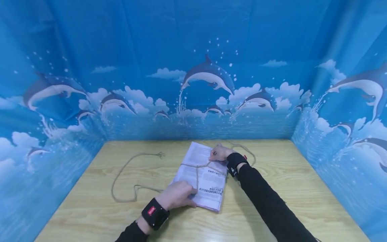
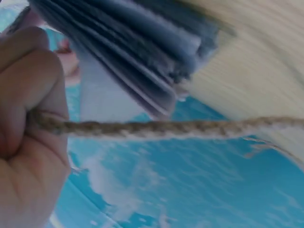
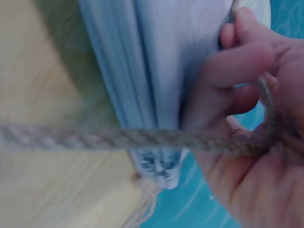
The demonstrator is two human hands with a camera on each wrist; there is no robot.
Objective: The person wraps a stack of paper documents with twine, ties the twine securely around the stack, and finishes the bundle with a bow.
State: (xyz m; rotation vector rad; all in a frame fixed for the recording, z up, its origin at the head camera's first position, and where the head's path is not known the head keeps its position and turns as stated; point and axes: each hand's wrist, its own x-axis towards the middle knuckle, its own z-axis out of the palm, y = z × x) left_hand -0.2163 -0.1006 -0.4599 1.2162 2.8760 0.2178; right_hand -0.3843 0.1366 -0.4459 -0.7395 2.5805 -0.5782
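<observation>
Newspapers [image 1: 209, 184] near far table edge [image 1: 169, 141]

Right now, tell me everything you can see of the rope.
The rope is tan, twisted and fibrous-looking. Strands meet on top of the folded newspapers, running across and toward the person; whether they are knotted is unclear. The left hand and right hand both grip it. Loose lengths curve over the table on both sides, the left one ending frayed.

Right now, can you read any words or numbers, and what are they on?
None clearly enough to quote.
Folded newspapers: printed characters, too small and blurred.
Left wristband: red label, unreadable.
Right wristband: pale marks, too small.
</observation>
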